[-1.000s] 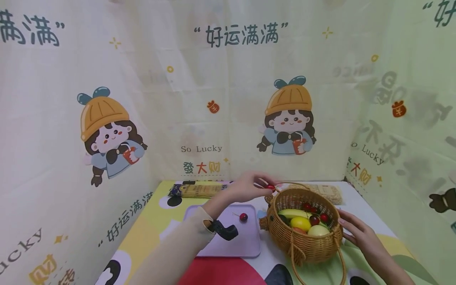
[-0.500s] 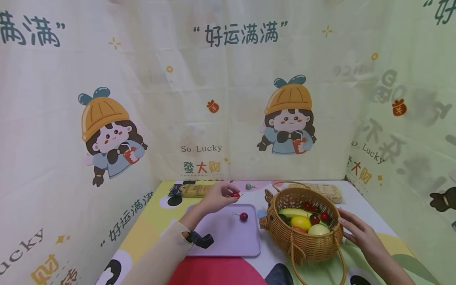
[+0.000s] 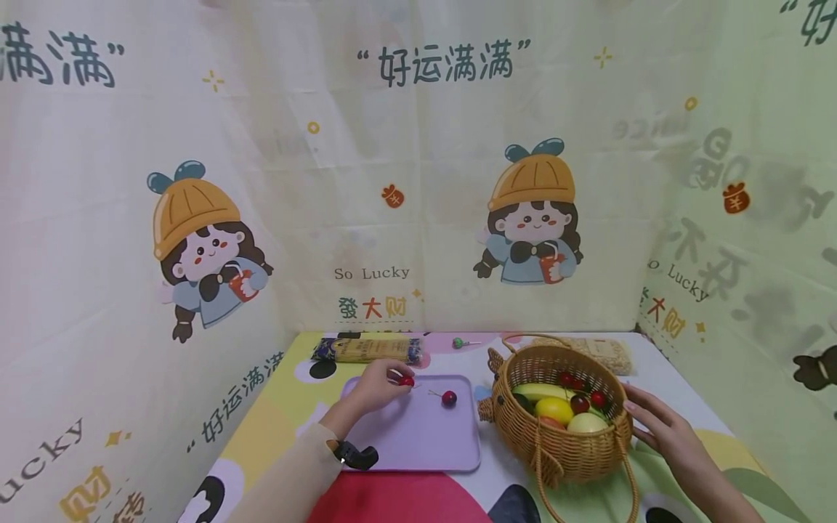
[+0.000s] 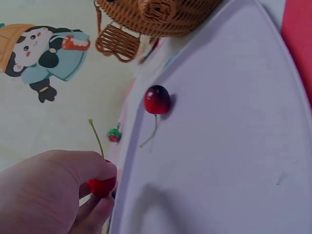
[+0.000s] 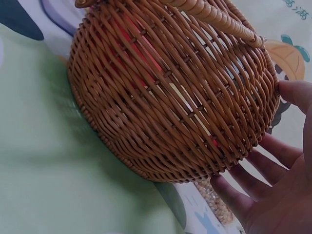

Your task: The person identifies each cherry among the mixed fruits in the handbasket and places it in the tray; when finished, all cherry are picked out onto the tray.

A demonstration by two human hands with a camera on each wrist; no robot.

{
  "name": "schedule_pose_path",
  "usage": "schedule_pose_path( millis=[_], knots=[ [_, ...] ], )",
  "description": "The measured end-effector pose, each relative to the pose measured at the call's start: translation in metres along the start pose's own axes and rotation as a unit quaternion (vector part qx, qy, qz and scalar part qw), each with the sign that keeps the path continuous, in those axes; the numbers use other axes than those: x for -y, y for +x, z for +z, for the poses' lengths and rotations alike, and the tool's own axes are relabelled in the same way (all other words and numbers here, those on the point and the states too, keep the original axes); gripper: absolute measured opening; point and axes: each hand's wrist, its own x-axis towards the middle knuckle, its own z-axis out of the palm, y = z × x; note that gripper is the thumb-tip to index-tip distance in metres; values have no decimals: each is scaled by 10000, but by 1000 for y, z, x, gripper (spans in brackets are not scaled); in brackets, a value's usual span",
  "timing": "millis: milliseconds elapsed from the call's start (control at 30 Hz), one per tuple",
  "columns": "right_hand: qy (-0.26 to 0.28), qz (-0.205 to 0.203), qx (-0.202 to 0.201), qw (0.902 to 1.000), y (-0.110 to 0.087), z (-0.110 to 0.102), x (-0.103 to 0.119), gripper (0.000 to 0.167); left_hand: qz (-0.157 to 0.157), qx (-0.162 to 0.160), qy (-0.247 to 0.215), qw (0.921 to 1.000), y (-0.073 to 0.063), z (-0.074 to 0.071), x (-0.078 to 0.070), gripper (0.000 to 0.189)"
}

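Note:
My left hand (image 3: 375,386) pinches a red cherry (image 4: 103,185) between thumb and fingers, its green stem pointing up in the left wrist view. It hovers over the far left part of a lilac tray (image 3: 425,439). A second, darker cherry (image 3: 448,398) with a stem lies on that tray. On the right stands a wicker basket (image 3: 585,461) shaped like an animal. Inside it are a banana (image 3: 539,391), a lemon (image 3: 553,411), a pale round fruit (image 3: 587,423) and several cherries (image 3: 579,404). With extended fingers, my right hand (image 3: 667,428) touches the basket's right side.
A yellow packet (image 3: 373,350) lies behind the tray and a bag of beige grains (image 3: 604,354) behind the basket. Between them sits a small green lollipop-like item (image 3: 458,342). The basket's strap (image 3: 631,483) hangs down in front. Printed cloth walls surround the table.
My left hand, pinching the cherry, has moved left and toward me, from beside the basket's far left rim to above the tray. The right hand stays at the basket.

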Motion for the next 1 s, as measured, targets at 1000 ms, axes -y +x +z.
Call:
schedule_pose_path(
  millis=[1000],
  knots=[
    [-2, 26, -126, 9999, 0, 2, 0, 71, -227, -14, 36, 9997, -4, 15, 27, 27]
  ],
)
